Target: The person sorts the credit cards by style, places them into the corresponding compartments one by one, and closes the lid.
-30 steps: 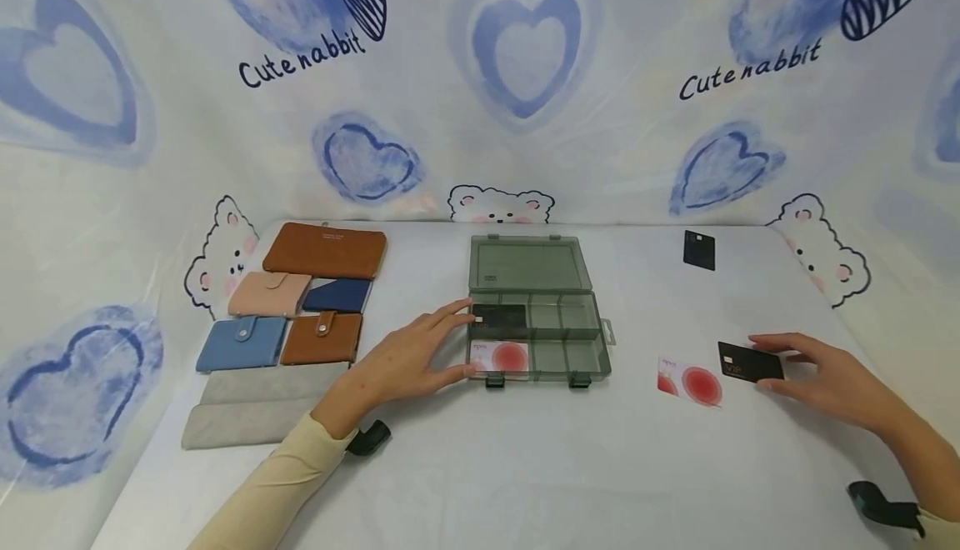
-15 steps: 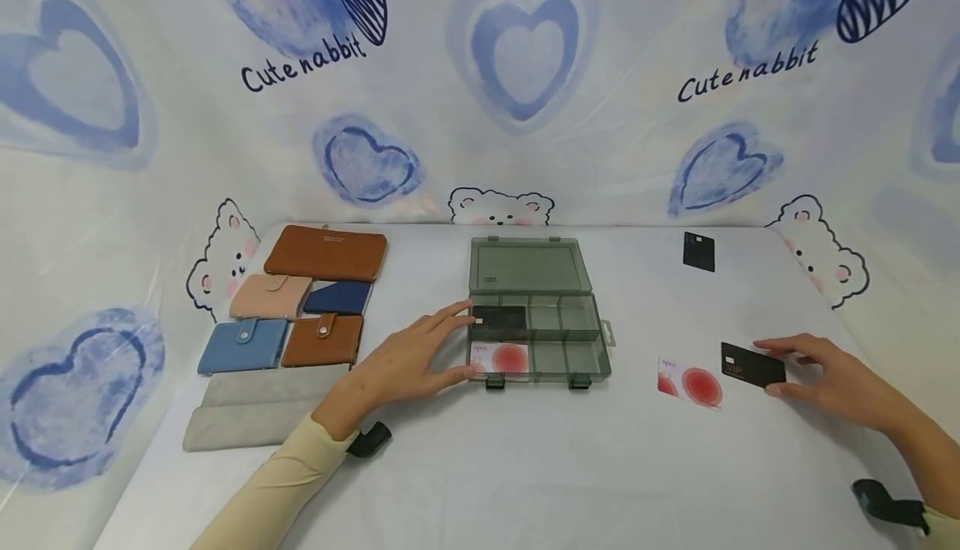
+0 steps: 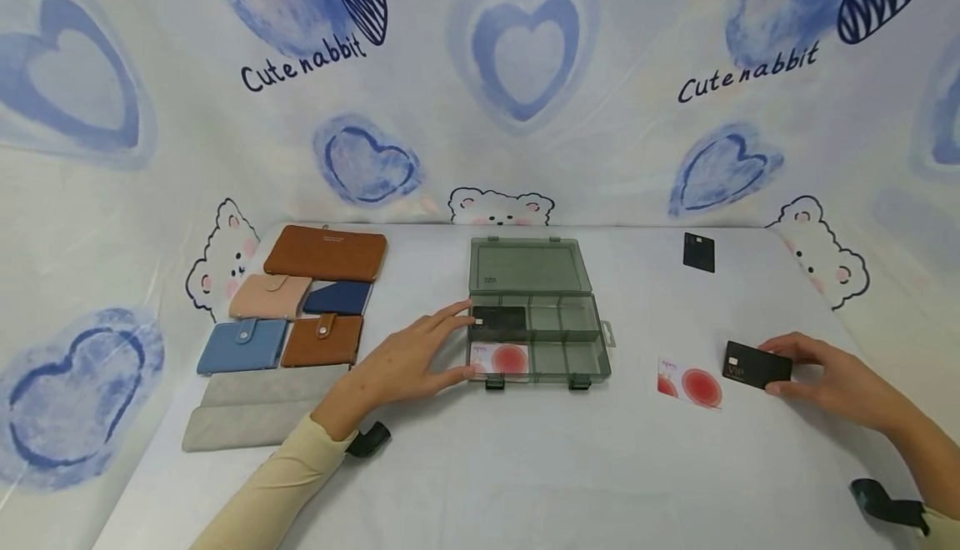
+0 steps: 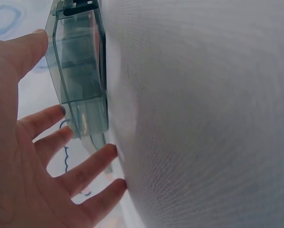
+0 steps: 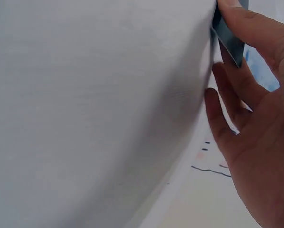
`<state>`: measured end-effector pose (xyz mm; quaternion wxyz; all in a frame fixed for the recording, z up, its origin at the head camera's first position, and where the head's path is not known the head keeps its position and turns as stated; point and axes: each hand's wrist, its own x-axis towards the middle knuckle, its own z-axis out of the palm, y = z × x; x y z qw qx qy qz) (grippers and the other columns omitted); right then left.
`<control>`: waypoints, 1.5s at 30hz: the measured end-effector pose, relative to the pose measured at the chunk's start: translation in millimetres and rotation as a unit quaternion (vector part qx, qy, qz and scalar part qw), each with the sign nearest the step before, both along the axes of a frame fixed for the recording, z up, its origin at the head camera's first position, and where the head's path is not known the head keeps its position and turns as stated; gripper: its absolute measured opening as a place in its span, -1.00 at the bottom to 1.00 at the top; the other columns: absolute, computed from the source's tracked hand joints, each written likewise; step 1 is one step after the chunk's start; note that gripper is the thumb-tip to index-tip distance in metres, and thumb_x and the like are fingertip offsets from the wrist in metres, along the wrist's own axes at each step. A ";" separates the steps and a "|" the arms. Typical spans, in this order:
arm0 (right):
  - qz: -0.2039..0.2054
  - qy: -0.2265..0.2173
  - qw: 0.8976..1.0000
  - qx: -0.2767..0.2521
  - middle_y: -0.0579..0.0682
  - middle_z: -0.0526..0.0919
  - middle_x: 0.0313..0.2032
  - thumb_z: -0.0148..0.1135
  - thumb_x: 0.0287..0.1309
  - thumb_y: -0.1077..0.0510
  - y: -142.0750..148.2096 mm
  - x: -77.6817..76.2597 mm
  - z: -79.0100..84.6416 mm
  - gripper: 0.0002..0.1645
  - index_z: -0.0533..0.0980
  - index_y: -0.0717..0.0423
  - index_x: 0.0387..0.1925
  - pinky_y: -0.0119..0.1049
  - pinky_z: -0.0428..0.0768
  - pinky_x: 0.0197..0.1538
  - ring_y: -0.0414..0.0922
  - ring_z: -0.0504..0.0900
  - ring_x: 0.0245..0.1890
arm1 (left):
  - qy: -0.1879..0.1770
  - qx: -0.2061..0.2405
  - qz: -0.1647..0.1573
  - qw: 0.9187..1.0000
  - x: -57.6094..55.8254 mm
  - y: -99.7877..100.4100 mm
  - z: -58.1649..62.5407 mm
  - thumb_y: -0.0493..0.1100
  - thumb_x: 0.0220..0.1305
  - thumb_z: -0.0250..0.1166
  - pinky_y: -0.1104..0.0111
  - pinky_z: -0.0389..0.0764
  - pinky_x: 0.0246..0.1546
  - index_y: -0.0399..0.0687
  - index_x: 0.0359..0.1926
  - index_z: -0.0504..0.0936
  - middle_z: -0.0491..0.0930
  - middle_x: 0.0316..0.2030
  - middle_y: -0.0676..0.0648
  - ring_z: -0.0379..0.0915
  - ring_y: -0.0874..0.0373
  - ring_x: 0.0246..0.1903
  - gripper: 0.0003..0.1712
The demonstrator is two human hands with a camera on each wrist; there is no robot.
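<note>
My right hand [image 3: 832, 377] pinches a black VIP card [image 3: 756, 366] between thumb and fingers at its right end; in the right wrist view the card [image 5: 230, 40] is tilted off the white cloth. My left hand [image 3: 412, 360] has its fingers spread at the left side of a green see-through divided box [image 3: 588, 357], fingertips right at its wall. The lid [image 3: 528, 265] lies back, away from me. Inside, a black card [image 3: 502, 318] lies in the far left compartment and a red-and-white card [image 3: 504, 358] in the near left one. Another red-and-white card [image 3: 690, 383] lies left of the pinched card.
At the back right lies a black card [image 3: 699, 252]. On the left are a long brown wallet [image 3: 326, 252], pink wallet [image 3: 270, 296], navy card holder [image 3: 339, 297], blue wallet [image 3: 242, 345], small brown wallet [image 3: 322, 342] and grey pouch [image 3: 247, 412], partly behind my left forearm.
The black card in my right hand has shifted slightly to the right, away from the red-and-white card, and its tilt has changed. My left hand keeps its place at the box.
</note>
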<state>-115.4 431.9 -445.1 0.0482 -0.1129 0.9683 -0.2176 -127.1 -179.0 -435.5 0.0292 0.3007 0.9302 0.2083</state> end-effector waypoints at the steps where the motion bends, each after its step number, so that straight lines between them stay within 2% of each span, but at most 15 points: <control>1: 0.001 -0.004 1.000 0.003 0.16 0.65 -0.03 0.64 -0.07 -0.01 -0.4 -0.2 1.7 -0.32 0.54 0.00 0.10 -0.34 0.63 -0.13 0.11 0.59 -0.03 | -0.001 0.001 0.000 1.000 0.0 0.1 -0.2 0.43 0.32 0.19 -0.05 0.53 0.16 0.21 0.51 0.29 0.02 0.58 0.15 0.23 0.03 0.43 -0.13; 2: 0.002 -0.003 1.000 0.005 0.14 0.66 -0.04 0.62 -0.03 0.04 -0.5 -0.4 3.2 -0.37 0.55 -0.02 0.09 -0.34 0.65 -0.14 0.13 0.62 -0.07 | -0.001 0.001 0.000 1.000 -0.1 0.2 -0.4 0.43 0.32 0.19 -0.05 0.54 0.15 0.21 0.51 0.29 0.02 0.58 0.15 0.23 0.03 0.43 -0.13; 3: 0.004 -0.002 1.000 0.006 0.12 0.67 -0.06 0.60 0.00 0.10 -0.3 -0.8 4.6 -0.42 0.55 -0.03 0.07 -0.34 0.66 -0.15 0.04 0.65 -0.09 | -0.001 0.002 -0.001 1.000 -0.1 0.0 -0.6 0.43 0.32 0.19 -0.05 0.54 0.15 0.21 0.51 0.29 0.02 0.58 0.15 0.23 0.03 0.43 -0.14; 5: 0.013 0.009 1.000 -0.002 0.06 0.67 -0.06 0.54 0.07 0.21 0.1 -2.6 7.4 -0.52 0.58 -0.05 0.04 -0.56 0.58 -0.17 -0.24 0.63 -0.13 | -0.001 0.002 -0.002 1.000 -0.1 -0.2 -1.1 0.44 0.32 0.18 -0.05 0.54 0.14 0.21 0.51 0.29 0.02 0.58 0.14 0.23 0.03 0.43 -0.13; 8: 0.024 0.026 0.999 -0.030 -0.07 0.64 -0.06 0.47 0.14 0.29 -0.9 -5.9 10.8 -0.58 0.60 -0.05 0.02 -0.71 0.47 -0.16 -0.61 0.45 -0.16 | -0.002 0.003 -0.003 1.000 0.2 -0.7 -1.0 0.45 0.32 0.17 -0.05 0.55 0.13 0.22 0.52 0.29 0.02 0.58 0.14 0.23 0.02 0.43 -0.13; 12: 0.039 0.059 0.995 -0.073 -0.32 0.58 -0.08 0.42 0.20 0.28 -8.7 -13.3 15.4 -0.63 0.60 -0.01 0.03 -0.78 0.42 -0.12 -0.72 0.38 -0.11 | -0.001 0.005 -0.004 1.000 0.1 -1.1 -0.7 0.44 0.33 0.17 -0.04 0.56 0.12 0.21 0.51 0.29 0.02 0.58 0.14 0.23 0.02 0.42 -0.14; 14: 0.046 0.073 0.993 -0.086 -0.40 0.56 -0.08 0.41 0.21 0.29 -16.0 -17.8 18.1 -0.63 0.61 -0.01 0.03 -0.80 0.41 -0.10 -0.72 0.39 -0.08 | 0.001 0.005 -0.006 1.000 0.0 -1.1 -0.8 0.44 0.33 0.17 -0.04 0.56 0.13 0.21 0.51 0.29 0.01 0.58 0.14 0.23 0.02 0.43 -0.14; 16: 0.048 0.078 0.991 -0.097 -0.37 0.57 -0.07 0.39 0.23 0.29 -26.1 -22.6 20.7 -0.64 0.61 -0.01 0.04 -0.80 0.40 -0.09 -0.71 0.39 -0.07 | 0.002 0.005 -0.007 1.000 -0.3 -1.3 -1.4 0.45 0.33 0.16 -0.04 0.55 0.13 0.21 0.51 0.29 0.00 0.58 0.14 0.22 0.03 0.43 -0.14; 22: 0.038 0.079 0.989 -0.120 -0.02 0.61 0.00 0.34 0.30 0.25 -69.3 -35.9 29.1 -0.67 0.62 -0.02 0.08 -0.77 0.43 -0.09 -0.62 0.43 -0.07 | 0.002 0.004 -0.009 1.000 -1.4 -2.1 -3.1 0.45 0.33 0.16 -0.03 0.55 0.13 0.23 0.51 0.29 0.00 0.58 0.15 0.23 0.03 0.43 -0.14; 26: 0.037 0.072 0.989 -0.121 0.07 0.64 0.02 0.33 0.32 0.21 -102.3 -43.1 36.8 -0.69 0.63 -0.04 0.07 -0.76 0.44 -0.09 -0.20 0.62 0.00 | 0.003 0.003 -0.011 1.000 -1.4 -2.6 -2.6 0.46 0.33 0.15 -0.02 0.56 0.13 0.22 0.51 0.29 0.00 0.58 0.15 0.24 0.03 0.42 -0.13; 28: 0.042 0.064 0.989 -0.126 0.08 0.65 0.02 0.32 0.32 0.20 -118.6 -46.4 40.6 -0.69 0.63 -0.05 0.07 -0.74 0.45 -0.10 0.05 0.65 0.01 | 0.002 0.002 -0.011 1.000 -1.3 -2.7 -2.0 0.46 0.32 0.15 -0.02 0.56 0.13 0.22 0.51 0.29 0.00 0.58 0.15 0.24 0.03 0.42 -0.13; 30: 0.051 0.058 0.988 -0.135 0.08 0.67 0.00 0.31 0.33 0.21 -134.5 -49.8 43.2 -0.70 0.63 -0.05 0.07 -0.71 0.47 -0.10 0.18 0.66 0.00 | 0.002 0.003 -0.011 1.000 -1.4 -2.6 -1.5 0.47 0.32 0.15 -0.03 0.55 0.13 0.23 0.51 0.28 0.01 0.58 0.15 0.24 0.02 0.42 -0.13; 35: 0.084 0.057 0.983 -0.154 0.02 0.70 -0.06 0.31 0.33 0.22 -170.7 -59.1 46.4 -0.69 0.62 -0.07 0.07 -0.59 0.56 -0.09 0.11 0.70 -0.03 | 0.000 0.003 -0.012 1.000 -0.8 -2.5 -0.5 0.47 0.33 0.13 -0.04 0.56 0.12 0.22 0.52 0.28 0.00 0.58 0.14 0.26 0.00 0.42 -0.13; 39: 0.108 0.051 0.979 -0.164 -0.02 0.71 -0.05 0.32 0.31 0.25 -197.8 -65.2 48.3 -0.65 0.62 -0.10 0.08 -0.36 0.67 -0.07 -0.01 0.72 -0.08 | 0.001 0.001 -0.010 1.000 -0.4 -2.6 -0.9 0.48 0.33 0.12 -0.02 0.57 0.11 0.21 0.51 0.29 0.01 0.58 0.13 0.27 0.01 0.41 -0.13; 45: 0.139 0.025 0.975 -0.173 0.07 0.71 0.01 0.32 0.32 0.23 -236.2 -70.3 50.5 -0.65 0.61 -0.02 0.12 -0.10 0.70 -0.05 -0.04 0.73 -0.10 | -0.004 0.002 -0.007 1.000 -0.5 -1.9 -0.3 0.46 0.33 0.15 -0.03 0.55 0.14 0.23 0.51 0.28 0.01 0.58 0.14 0.24 0.03 0.43 -0.14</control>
